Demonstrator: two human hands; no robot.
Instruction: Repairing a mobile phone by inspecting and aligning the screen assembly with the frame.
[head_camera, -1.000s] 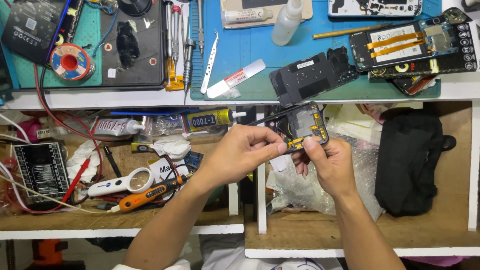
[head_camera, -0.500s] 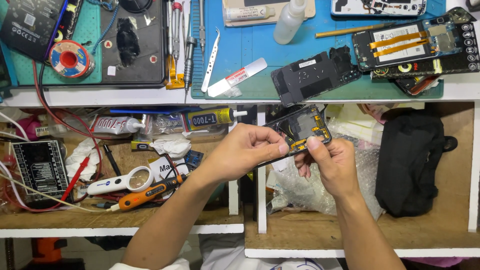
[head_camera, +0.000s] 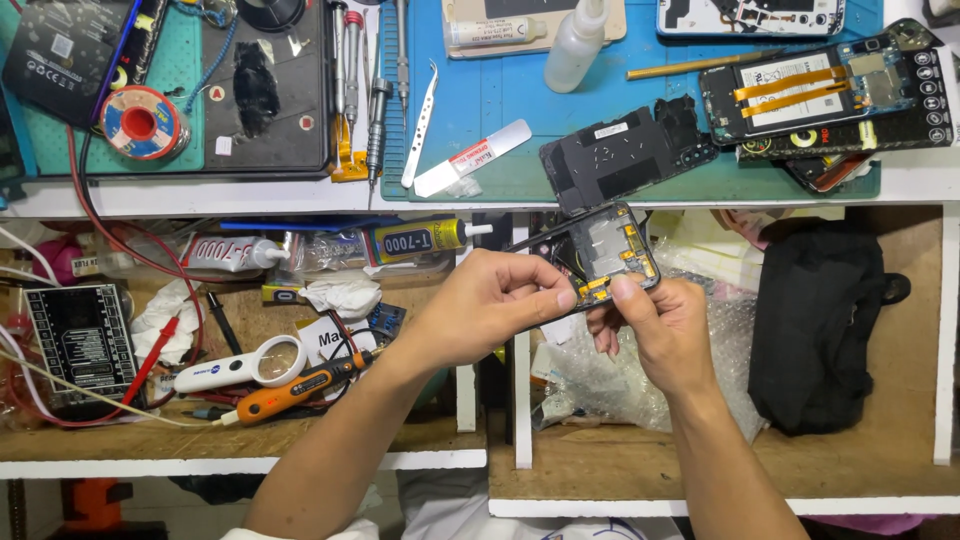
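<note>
Both hands hold an opened phone frame (head_camera: 600, 245) with a silver shield and yellow parts, just below the bench edge. My left hand (head_camera: 490, 305) grips its lower left side with fingers curled. My right hand (head_camera: 660, 325) pinches its bottom right corner, the thumb pressing on the yellow parts. A black phone back cover (head_camera: 620, 155) lies on the blue mat (head_camera: 500, 90) right above the frame.
On the mat lie white tweezers (head_camera: 420, 125), a small tube (head_camera: 475, 158), a plastic bottle (head_camera: 578, 45) and another opened phone (head_camera: 820, 95). Screwdrivers (head_camera: 375, 100) and a solder spool (head_camera: 140, 122) sit left. The drawer holds a glue tube (head_camera: 415, 240), a magnifier (head_camera: 245, 365), an orange tool (head_camera: 290, 390) and a black pouch (head_camera: 815, 325).
The phone frame has tilted slightly and both hands shifted a little on it; the right thumb now presses on the yellow parts at its lower edge.
</note>
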